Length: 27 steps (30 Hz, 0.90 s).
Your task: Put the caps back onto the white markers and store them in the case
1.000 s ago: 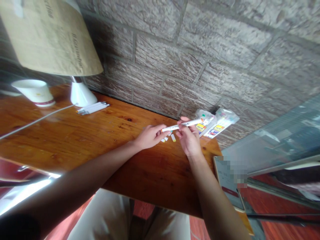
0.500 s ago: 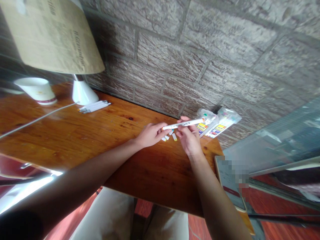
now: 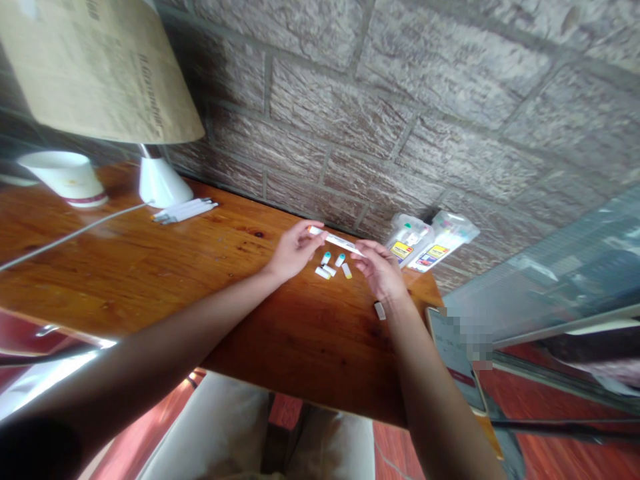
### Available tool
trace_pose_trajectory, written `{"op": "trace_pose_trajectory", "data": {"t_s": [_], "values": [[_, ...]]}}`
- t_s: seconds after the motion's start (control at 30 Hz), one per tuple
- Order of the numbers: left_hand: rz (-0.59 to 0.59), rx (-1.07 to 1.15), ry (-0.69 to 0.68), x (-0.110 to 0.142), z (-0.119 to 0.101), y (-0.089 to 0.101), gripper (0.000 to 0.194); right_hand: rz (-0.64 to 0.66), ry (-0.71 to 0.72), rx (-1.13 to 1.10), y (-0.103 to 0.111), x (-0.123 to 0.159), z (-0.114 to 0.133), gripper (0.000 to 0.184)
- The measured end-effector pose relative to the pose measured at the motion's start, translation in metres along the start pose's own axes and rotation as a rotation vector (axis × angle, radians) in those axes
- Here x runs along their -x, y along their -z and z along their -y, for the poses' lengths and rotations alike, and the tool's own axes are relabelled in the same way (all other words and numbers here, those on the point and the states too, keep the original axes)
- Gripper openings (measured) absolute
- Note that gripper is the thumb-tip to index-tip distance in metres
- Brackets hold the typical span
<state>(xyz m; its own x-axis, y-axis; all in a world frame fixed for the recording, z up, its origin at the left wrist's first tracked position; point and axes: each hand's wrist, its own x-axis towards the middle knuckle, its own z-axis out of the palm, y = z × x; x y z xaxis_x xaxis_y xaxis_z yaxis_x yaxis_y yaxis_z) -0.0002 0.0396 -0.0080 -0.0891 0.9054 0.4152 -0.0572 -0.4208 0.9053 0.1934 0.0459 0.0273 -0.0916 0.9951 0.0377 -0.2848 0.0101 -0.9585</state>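
Observation:
Both my hands hold one white marker pen (image 3: pixel 336 240) a little above the wooden table (image 3: pixel 150 267). My left hand (image 3: pixel 293 250) pinches its left end between thumb and fingertips. My right hand (image 3: pixel 383 275) grips its right end with fingers curled. Under the pen lie several small loose caps (image 3: pixel 333 265), some with coloured tips. Another small cap (image 3: pixel 379 311) lies on the table beside my right wrist.
Two clear packets of markers (image 3: pixel 431 241) lean against the brick wall at the right. A lamp with a paper shade (image 3: pixel 100 67), a white cup (image 3: pixel 67 177) and a bundle of white pens (image 3: pixel 185 211) stand at the back left. A white cable (image 3: pixel 65 241) crosses the table.
The pen has swung from pointing up to the right to lying lower and tilted the other way. My left hand rose, my right hand dropped, and a cap now lies by my right wrist.

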Motion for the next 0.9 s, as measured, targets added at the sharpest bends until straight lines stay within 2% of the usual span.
{"op": "trace_pose_trajectory", "data": {"t_s": [0.07, 0.13, 0.2, 0.27, 0.3, 0.37, 0.5, 0.6, 0.67, 0.73, 0.9], "values": [[-0.033, 0.113, 0.032, -0.004, -0.001, 0.001, 0.044, 0.197, -0.064, 0.1, -0.001, 0.004, -0.004, 0.029], [-0.007, 0.167, 0.043, -0.005, -0.003, 0.001, 0.047, 0.349, -0.074, 0.195, -0.005, 0.009, -0.007, 0.027], [0.071, 0.189, 0.07, -0.002, -0.006, 0.0, 0.048, 0.43, -0.034, 0.275, -0.01, 0.012, -0.007, 0.028], [0.154, 0.192, 0.1, 0.001, -0.007, -0.002, 0.048, 0.427, 0.039, 0.321, -0.014, 0.013, -0.003, 0.032], [0.182, 0.185, 0.111, 0.003, -0.007, -0.003, 0.047, 0.388, 0.094, 0.333, -0.015, 0.013, 0.001, 0.036], [0.205, 0.156, 0.119, 0.005, -0.007, -0.005, 0.045, 0.225, 0.263, 0.363, -0.012, 0.01, 0.011, 0.043], [0.185, 0.079, 0.124, 0.005, -0.005, -0.005, 0.037, -0.344, 0.686, 0.459, 0.012, 0.003, 0.036, 0.029], [0.173, 0.043, 0.123, 0.004, -0.004, -0.004, 0.037, -0.629, 0.834, 0.599, 0.037, -0.003, 0.048, 0.037], [0.188, 0.022, 0.121, 0.004, -0.004, -0.004, 0.039, -0.713, 0.83, 0.662, 0.052, -0.007, 0.051, 0.043], [0.203, 0.012, 0.127, 0.005, -0.003, -0.005, 0.04, -0.743, 0.822, 0.722, 0.061, -0.009, 0.05, 0.043], [0.224, 0.003, 0.147, 0.006, -0.004, -0.006, 0.041, -0.764, 0.743, 0.914, 0.063, -0.008, 0.045, 0.042]]}}
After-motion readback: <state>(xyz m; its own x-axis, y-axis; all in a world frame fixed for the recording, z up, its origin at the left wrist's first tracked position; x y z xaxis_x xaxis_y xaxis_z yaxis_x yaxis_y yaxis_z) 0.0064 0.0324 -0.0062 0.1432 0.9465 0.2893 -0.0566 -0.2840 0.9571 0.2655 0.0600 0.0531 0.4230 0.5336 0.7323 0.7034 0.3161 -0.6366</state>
